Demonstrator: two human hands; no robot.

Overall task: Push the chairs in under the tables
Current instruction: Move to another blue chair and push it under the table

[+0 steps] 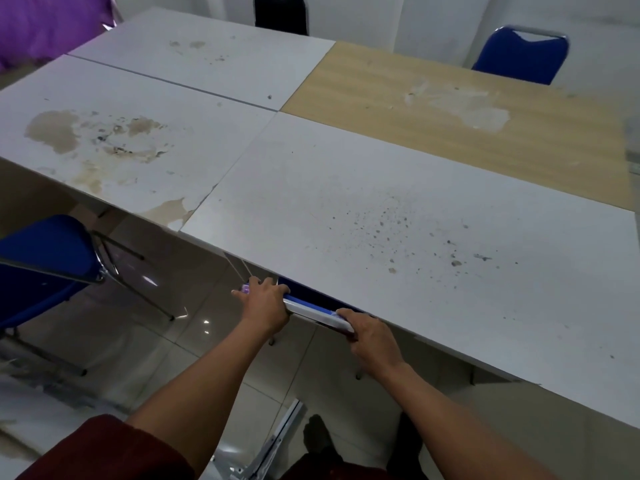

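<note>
A blue chair (311,303) with a chrome top rail stands tight against the front edge of the near white table (398,237); most of it is hidden under the tabletop. My left hand (265,301) grips the left end of the chair's top rail. My right hand (367,336) grips the right end of the same rail. A second blue chair (45,261) stands out from the stained white table (104,140) at the left, its seat clear of the table edge.
Several tables are pushed together, one with a wood-coloured top (450,109) at the back right. A blue chair (523,57) and a black chair (280,13) stand at the far side. Purple cloth (41,26) hangs at the back left. The floor (156,358) is glossy tile.
</note>
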